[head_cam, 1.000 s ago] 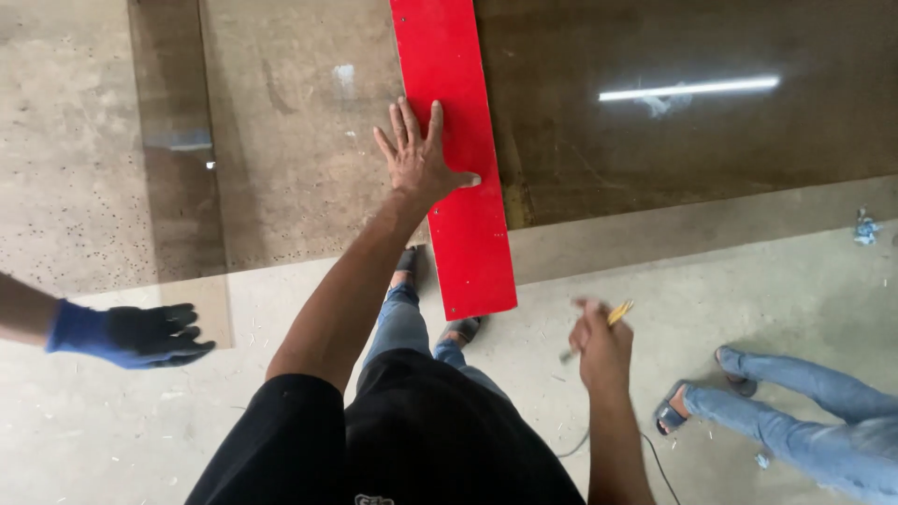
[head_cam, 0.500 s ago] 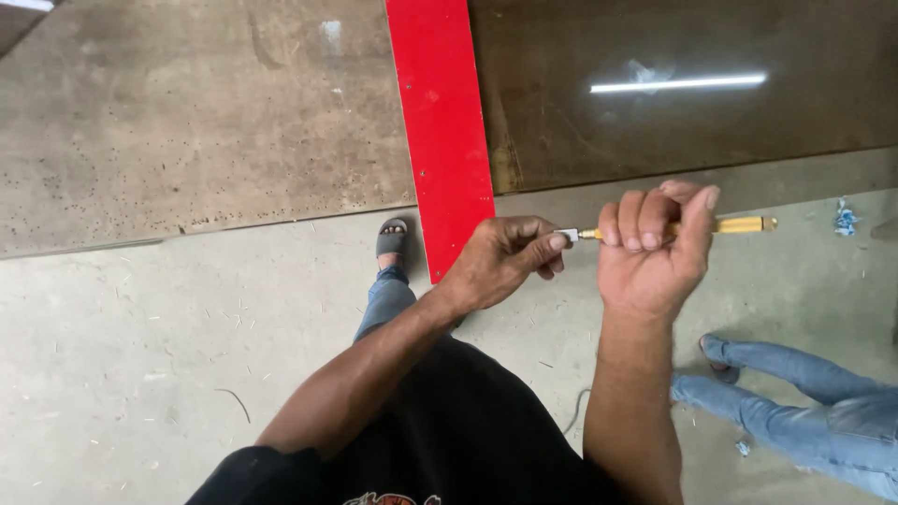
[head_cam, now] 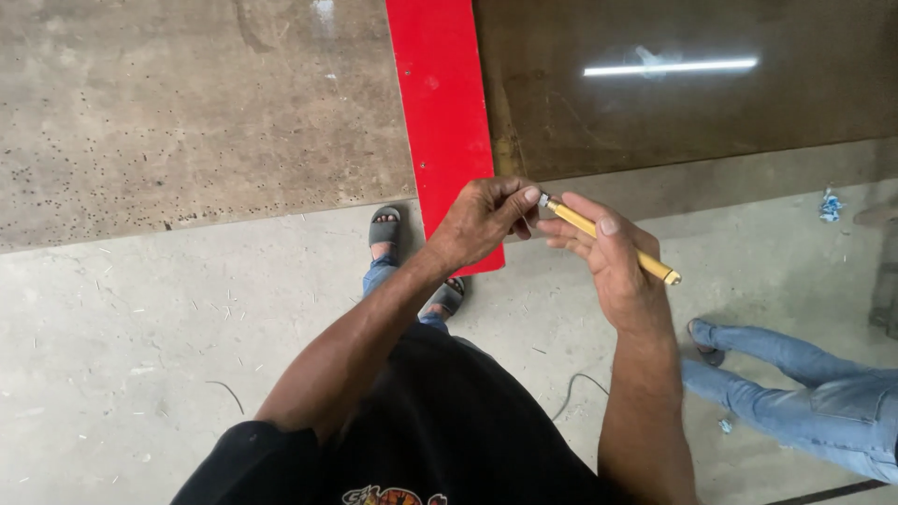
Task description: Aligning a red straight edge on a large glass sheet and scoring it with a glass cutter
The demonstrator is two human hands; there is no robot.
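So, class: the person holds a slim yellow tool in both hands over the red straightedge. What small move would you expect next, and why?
Probably lowering the yellow tool to the red straightedge. The left hand pinches its metal tip, the right hand grips the shaft, and the straightedge lies on the brown sheet below.

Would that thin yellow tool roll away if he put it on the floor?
Probably: the yellow tool looks slim and round like a pencil. It seems stiff and light, since the right hand holds it in fingertips while the left hand pinches its tip.

You stand on a pale concrete floor (head_cam: 140, 374) — a brown glass sheet (head_cam: 187, 103) lies flat on it. A red board (head_cam: 444, 112) rests across the sheet — debris dots the floor.
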